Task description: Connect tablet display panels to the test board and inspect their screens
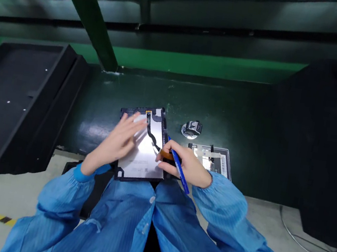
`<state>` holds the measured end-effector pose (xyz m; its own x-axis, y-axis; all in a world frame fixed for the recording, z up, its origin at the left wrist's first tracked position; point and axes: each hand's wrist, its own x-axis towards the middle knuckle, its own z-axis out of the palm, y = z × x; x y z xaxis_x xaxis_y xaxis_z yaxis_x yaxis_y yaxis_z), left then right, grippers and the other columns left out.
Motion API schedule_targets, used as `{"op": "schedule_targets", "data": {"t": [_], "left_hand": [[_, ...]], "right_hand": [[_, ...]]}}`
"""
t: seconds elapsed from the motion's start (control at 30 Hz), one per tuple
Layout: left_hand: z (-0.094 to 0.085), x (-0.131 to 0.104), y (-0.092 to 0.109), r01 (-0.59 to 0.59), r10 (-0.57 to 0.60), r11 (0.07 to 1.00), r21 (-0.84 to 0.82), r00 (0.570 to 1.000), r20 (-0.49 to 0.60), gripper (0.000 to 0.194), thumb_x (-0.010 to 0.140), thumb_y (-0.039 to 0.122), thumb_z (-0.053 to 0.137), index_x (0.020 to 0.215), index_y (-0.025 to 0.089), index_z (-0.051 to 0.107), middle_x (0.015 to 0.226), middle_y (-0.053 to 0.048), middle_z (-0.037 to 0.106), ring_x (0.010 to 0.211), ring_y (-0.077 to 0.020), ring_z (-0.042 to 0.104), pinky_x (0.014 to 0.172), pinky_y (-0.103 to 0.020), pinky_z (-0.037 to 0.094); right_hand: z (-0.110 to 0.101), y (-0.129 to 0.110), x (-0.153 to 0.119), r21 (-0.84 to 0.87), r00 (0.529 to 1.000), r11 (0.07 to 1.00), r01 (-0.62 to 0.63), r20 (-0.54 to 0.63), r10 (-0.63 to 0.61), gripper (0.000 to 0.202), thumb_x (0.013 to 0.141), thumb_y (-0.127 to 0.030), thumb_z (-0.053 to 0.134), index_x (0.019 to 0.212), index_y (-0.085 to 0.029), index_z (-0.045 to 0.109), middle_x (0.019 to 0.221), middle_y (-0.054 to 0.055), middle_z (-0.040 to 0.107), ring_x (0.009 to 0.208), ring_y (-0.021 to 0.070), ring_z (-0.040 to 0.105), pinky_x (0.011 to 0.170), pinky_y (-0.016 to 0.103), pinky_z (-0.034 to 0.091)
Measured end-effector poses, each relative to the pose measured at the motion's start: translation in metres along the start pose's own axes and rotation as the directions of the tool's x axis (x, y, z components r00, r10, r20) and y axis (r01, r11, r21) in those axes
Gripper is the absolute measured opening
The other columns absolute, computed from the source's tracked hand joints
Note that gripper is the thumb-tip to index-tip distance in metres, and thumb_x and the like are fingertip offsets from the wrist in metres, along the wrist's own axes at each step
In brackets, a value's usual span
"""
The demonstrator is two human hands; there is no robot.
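Note:
A flat display panel [134, 169] with a white back and black frame lies on the dark green bench in front of me. My left hand [120, 137] is over its left half, fingers outstretched, the fingertips near the top of a black ribbon cable [152, 137]. That cable runs down across the panel to an orange-brown flex end [166, 155] at the fingertips of my right hand [191, 163]. A blue pen [181, 171] is held in the same right hand, slanting across it. Whether the left fingertips press on the panel, I cannot tell.
Right of the panel sits a small silver and black object with a round base [191, 129]. Nearer me lies a second flat unit [225, 162] with exposed parts. Black trays [9, 96] stand at left; a large dark shape [323, 137] is at right. A green post [90, 11] rises behind.

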<state>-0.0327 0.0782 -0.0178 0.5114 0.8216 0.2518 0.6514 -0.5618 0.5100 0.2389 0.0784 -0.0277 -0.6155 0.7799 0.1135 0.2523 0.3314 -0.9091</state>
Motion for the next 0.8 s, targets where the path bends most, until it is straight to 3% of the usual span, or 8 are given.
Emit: {"op": "schedule_targets", "data": {"t": [0.07,0.17,0.27,0.37,0.67,0.8], "left_hand": [[0.012,0.011,0.016,-0.040,0.044,0.988,-0.151,0.999,0.026,0.057,0.086,0.009,0.048,0.140,0.024,0.060,0.137,-0.009,0.069,0.142,-0.0305,0.051,0.124,-0.065,0.023],[0.027,0.026,0.030,-0.037,0.018,0.968,-0.250,0.997,-0.076,0.030,0.083,0.014,0.056,0.108,0.019,0.072,0.103,-0.008,0.078,0.106,-0.0263,0.071,0.118,-0.059,0.035],[0.030,0.035,0.031,-0.016,-0.026,0.948,-0.318,0.991,-0.128,0.012,0.079,0.013,0.058,0.082,0.019,0.068,0.081,-0.005,0.073,0.083,-0.0224,0.067,0.099,-0.049,0.049],[0.028,0.038,0.028,0.040,-0.074,0.923,-0.382,0.994,-0.075,0.014,0.074,0.012,0.057,0.077,0.020,0.067,0.077,-0.004,0.070,0.078,-0.0219,0.063,0.079,-0.040,0.050],[0.034,0.037,0.025,0.075,-0.046,0.886,-0.458,0.996,0.074,0.013,0.076,0.019,0.058,0.064,0.023,0.057,0.074,-0.003,0.068,0.080,-0.0219,0.062,0.097,-0.045,0.046],[0.032,0.038,0.027,0.059,-0.038,0.873,-0.484,0.998,0.052,0.016,0.080,0.022,0.064,0.065,0.022,0.060,0.070,-0.001,0.068,0.074,-0.0206,0.062,0.099,-0.046,0.045]], "right_hand": [[0.005,-0.001,-0.003,0.008,0.999,1.000,0.003,-0.039,-0.002,0.024,0.091,-0.032,0.066,0.085,-0.024,0.044,0.075,-0.004,0.066,0.062,0.0119,0.058,0.064,0.022,0.045],[0.005,-0.004,-0.003,0.009,0.995,1.000,0.016,-0.101,-0.015,0.015,0.092,-0.027,0.061,0.087,-0.024,0.047,0.068,-0.007,0.057,0.055,0.0093,0.048,0.058,0.019,0.041],[0.001,-0.006,-0.001,-0.022,0.990,0.999,0.040,-0.134,-0.043,0.014,0.089,-0.028,0.066,0.089,-0.022,0.053,0.068,-0.007,0.055,0.056,0.0089,0.045,0.058,0.019,0.041],[-0.002,-0.007,0.002,-0.041,0.992,0.999,0.028,-0.123,-0.032,0.012,0.089,-0.030,0.067,0.092,-0.021,0.060,0.067,-0.006,0.058,0.054,0.0090,0.046,0.058,0.019,0.041],[0.002,-0.004,0.011,-0.039,0.994,0.998,0.058,-0.095,-0.062,0.017,0.097,-0.026,0.057,0.082,-0.020,0.063,0.070,-0.002,0.066,0.063,0.0112,0.058,0.064,0.020,0.045],[0.004,-0.006,0.011,-0.034,0.996,0.998,0.051,-0.075,-0.053,0.020,0.098,-0.026,0.056,0.080,-0.020,0.062,0.067,-0.003,0.065,0.060,0.0109,0.057,0.062,0.021,0.045]]}}
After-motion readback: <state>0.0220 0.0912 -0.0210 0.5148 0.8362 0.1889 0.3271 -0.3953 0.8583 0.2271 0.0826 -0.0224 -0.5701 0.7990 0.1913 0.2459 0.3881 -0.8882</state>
